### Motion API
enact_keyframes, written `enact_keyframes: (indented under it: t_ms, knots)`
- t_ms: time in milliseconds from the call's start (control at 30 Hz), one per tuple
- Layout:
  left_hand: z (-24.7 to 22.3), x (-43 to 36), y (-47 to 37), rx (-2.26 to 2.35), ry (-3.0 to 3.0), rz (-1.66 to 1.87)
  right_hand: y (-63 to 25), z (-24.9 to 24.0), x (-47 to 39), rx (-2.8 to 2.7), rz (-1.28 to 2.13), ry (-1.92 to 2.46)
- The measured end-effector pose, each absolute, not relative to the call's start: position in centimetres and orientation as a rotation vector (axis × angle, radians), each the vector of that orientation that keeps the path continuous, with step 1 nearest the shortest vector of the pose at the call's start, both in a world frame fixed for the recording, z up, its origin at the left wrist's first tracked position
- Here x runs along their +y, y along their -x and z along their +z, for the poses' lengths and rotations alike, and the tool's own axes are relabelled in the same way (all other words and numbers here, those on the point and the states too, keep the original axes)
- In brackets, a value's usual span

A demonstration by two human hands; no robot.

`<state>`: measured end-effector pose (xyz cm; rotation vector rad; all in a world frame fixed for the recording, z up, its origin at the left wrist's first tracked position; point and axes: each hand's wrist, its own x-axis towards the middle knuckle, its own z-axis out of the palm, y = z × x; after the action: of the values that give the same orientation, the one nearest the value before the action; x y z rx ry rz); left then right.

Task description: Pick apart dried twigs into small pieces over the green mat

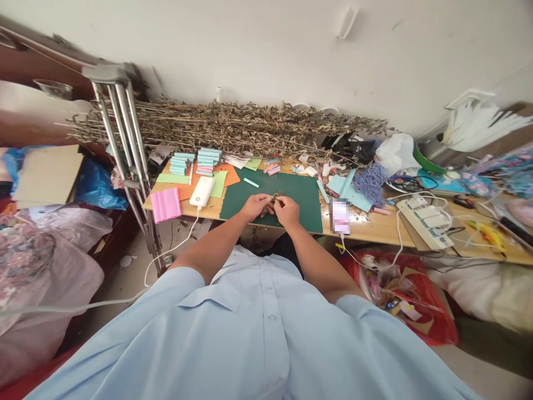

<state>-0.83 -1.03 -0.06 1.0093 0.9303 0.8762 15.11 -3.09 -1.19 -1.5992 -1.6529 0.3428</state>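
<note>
At the frame's centre, our left hand (pixel 256 208) and right hand (pixel 288 211), both pinched closed, hold a small grey-brown clump of dried leaves (pixel 277 195) over a flat dark-green rectangular mat (pixel 307 195).

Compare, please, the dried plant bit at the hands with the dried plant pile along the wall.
Size: the dried plant bit is small; the dried plant pile is long and bulky.
Pose: the bit is held by the left hand and right hand over the green mat; the pile lies lengthwise along the wall.
Both look dry and brownish.
</note>
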Motion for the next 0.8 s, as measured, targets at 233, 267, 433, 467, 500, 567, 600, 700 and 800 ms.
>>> enact_keyframes:
  t_ms: [233, 267, 433, 467, 500, 567, 600, 700, 800]
  knots:
    - [-0.1, -0.6, 0.4, 0.966, -0.866, 1.035, -17.4, -1.0, -1.0, -1.542, 0.354, 1.593]
    - [0.0, -0.6, 0.4, 0.968, -0.861, 1.035, -17.5, -1.1, -0.8, -1.576, 0.349, 1.612]
    - [0.3, -0.7, 0.4, 0.980, -0.826, 1.032, -17.6, -1.3, -1.1, -1.847, 0.282, 1.642]
    - [0.3, -0.7, 0.4, 0.976, -0.822, 1.031, -17.5, -1.2, -1.3, -1.843, 0.253, 1.645]
    - [0.3, -0.7, 0.4, 0.971, -0.819, 1.031, -17.4, -1.1, -1.6, -1.812, 0.220, 1.643]
    - [0.1, -0.6, 0.4, 0.959, -0.815, 1.036, -17.0, -0.8, -2.3, -1.755, 0.182, 1.589]
    - [0.0, -0.6, 0.4, 0.954, -0.811, 1.041, -16.6, -0.6, -2.7, -1.751, 0.192, 1.535]
    - [-0.3, -0.4, 0.3, 0.961, -0.794, 1.064, -15.5, -0.4, -3.8, -1.894, 0.340, 1.311]
    - [-0.6, -0.3, 0.2, 1.001, -0.798, 1.087, -14.6, -0.6, -4.3, -2.032, 0.408, 1.206]
